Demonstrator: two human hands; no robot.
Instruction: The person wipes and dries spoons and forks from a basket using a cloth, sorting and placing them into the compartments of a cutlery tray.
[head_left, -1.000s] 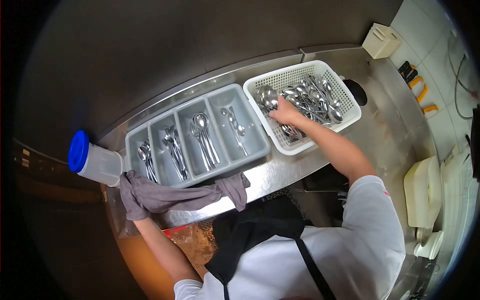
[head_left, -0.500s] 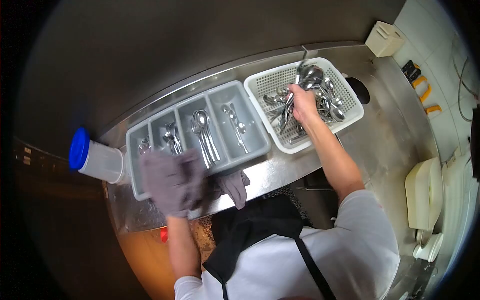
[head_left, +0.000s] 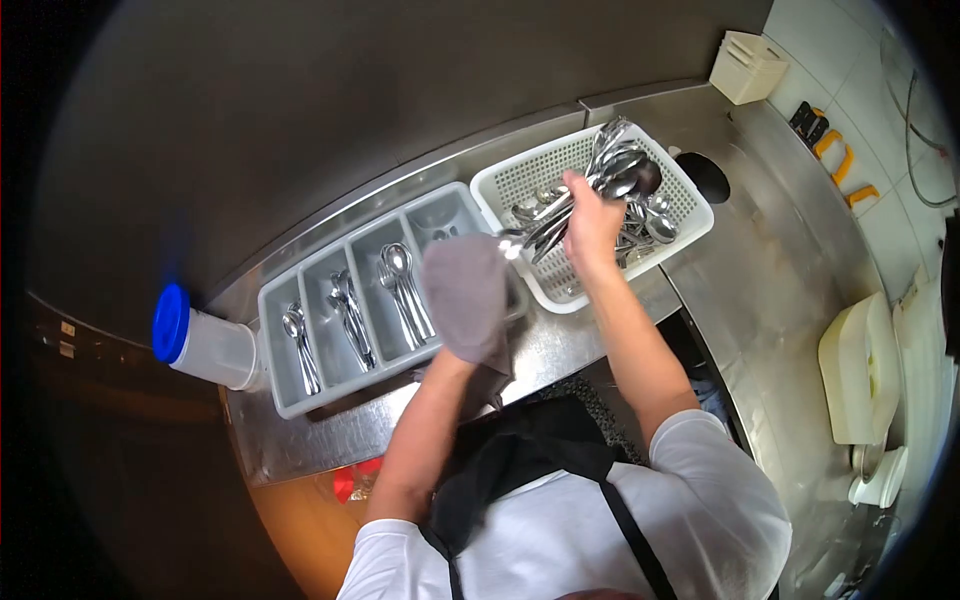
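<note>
My right hand (head_left: pixel 593 230) grips a bunch of spoons and other cutlery (head_left: pixel 624 172) above a white perforated basket (head_left: pixel 535 150), where more cutlery lies. A grey-purple cloth (head_left: pixel 463 290) covers my left hand (head_left: pixel 470 352), whose fingers are hidden under it. It meets, or nearly meets, the lower ends of the bunch. Left of the basket stands a grey divided cutlery tray (head_left: pixel 355 236). Small spoons (head_left: pixel 302 345) lie in its leftmost compartment, other cutlery (head_left: pixel 350 315) in the one beside it, and larger spoons with a fork (head_left: pixel 403 285) in the third. The cloth partly hides the rightmost compartment.
A clear tub with a blue lid (head_left: pixel 205 343) stands left of the tray. The steel counter (head_left: pixel 755 240) carries a cream box (head_left: pixel 748 68) at the back and a pale container (head_left: pixel 858 370) at right. Orange-handled tools (head_left: pixel 835 155) are along the tiled wall.
My left hand has moved right with the cloth, from the tray's left side to the basket's edge. My right hand has drawn the cutlery bunch up and slightly toward the cloth.
</note>
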